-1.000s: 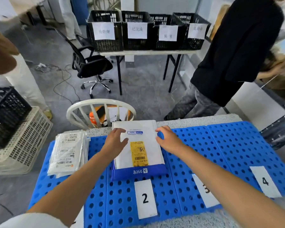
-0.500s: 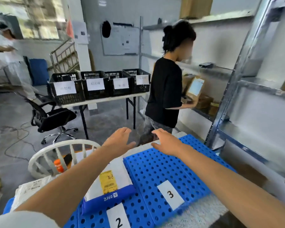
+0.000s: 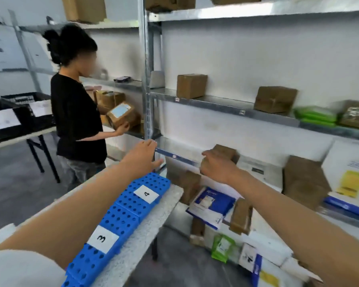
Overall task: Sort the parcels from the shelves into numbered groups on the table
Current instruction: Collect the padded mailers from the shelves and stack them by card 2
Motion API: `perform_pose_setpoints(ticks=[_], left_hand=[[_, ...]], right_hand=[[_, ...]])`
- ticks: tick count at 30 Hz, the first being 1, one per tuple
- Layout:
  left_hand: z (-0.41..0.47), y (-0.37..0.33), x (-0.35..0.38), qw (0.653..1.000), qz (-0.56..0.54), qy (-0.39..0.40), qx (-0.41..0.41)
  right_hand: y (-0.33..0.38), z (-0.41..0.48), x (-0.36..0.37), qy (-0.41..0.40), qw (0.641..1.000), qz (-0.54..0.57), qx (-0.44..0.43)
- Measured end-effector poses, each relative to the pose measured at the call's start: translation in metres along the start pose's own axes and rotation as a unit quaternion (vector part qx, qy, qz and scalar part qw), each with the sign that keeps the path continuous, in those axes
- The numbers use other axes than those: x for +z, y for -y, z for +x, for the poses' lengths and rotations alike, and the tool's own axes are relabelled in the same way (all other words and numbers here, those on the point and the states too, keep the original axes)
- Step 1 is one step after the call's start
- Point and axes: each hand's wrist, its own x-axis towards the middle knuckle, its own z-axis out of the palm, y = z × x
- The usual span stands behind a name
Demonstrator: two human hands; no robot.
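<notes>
At the lower left of the frame a speckled bench (image 3: 149,222) carries blue perforated mats (image 3: 120,220) with white cards reading "3" (image 3: 102,238) and "4" (image 3: 146,193), and a person in a black top (image 3: 77,119) holds a labelled carton at centre left beside grey metal shelves (image 3: 220,104). The left hand (image 3: 143,154) hangs open and empty at frame centre above the bench's far end. Right of it, the right hand (image 3: 216,166), grip loosely apart on nothing, sits just in front of a brown box (image 3: 226,152) on the shelf, with a blue-and-white mailer (image 3: 211,206) below.

cards "3" (image 3: 102,239) and "4" (image 3: 146,193) on blue perforated mat (image 3: 120,221)
</notes>
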Motion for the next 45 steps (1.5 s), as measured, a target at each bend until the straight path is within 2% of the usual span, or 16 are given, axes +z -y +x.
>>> perform_pose_setpoints(ticks=[9,11,14,22,30,37,45], left_hand=[[0.039,-0.214,0.034,0.984,-0.015,0.013,0.180],[0.052,-0.247,0.050,0.978,-0.022,0.034,0.207],[0.048,-0.296,0.055,0.967,-0.043,0.016,0.250],[0.057,-0.411,0.063,0.929,-0.122,0.029,0.348],[0.098,-0.483,0.106,0.902,-0.138,0.063,0.403],[0.169,-0.521,0.156,0.892,-0.102,0.089,0.432],[0.247,-0.558,0.212,0.875,-0.120,0.138,0.448]], right_hand=[[-0.156,-0.138,-0.056,-0.057,0.989,-0.011,0.139],[-0.182,-0.162,-0.068,-0.076,0.982,-0.016,0.170],[-0.214,-0.193,-0.086,-0.099,0.971,-0.010,0.219],[-0.273,-0.262,-0.116,-0.135,0.941,-0.029,0.308],[-0.334,-0.273,-0.121,-0.152,0.910,-0.026,0.384],[-0.403,-0.231,-0.114,-0.136,0.895,-0.021,0.424],[-0.478,-0.185,-0.110,-0.123,0.869,-0.010,0.479]])
